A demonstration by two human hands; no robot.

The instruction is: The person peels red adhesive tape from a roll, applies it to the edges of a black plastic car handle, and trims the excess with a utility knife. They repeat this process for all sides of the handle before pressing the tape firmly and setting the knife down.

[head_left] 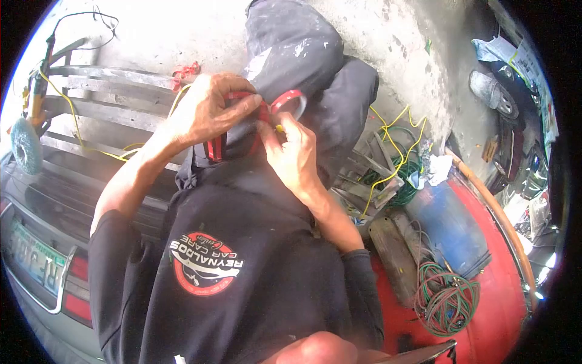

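Red strip material is in the middle of the work, over the lap of the person, whose dark trousers lie behind it; one part of it shows below the left hand, and the fingers and thumb of this hand are bent around another part, with only a small gap left; the hand itself stands in the way, so I cannot tell how firmly it holds. Just beside, the right hand has thumb and fingers nearly together, at a small yellow object; a red ring, pale on its inner side, is tilted just beyond these fingers; whether they touch it, I cannot tell.

Farther out, on the left, is a slatted bench, with a yellow cord across it and a red tangle near its end; a power tool with a fluffy pad is at its other end, and the rear of a car is below. On the right, another yellow cord and a green hose crowd the space; nearer to the right elbow are a long brown block, a blue container and coiled hoses, close together on a red surface.
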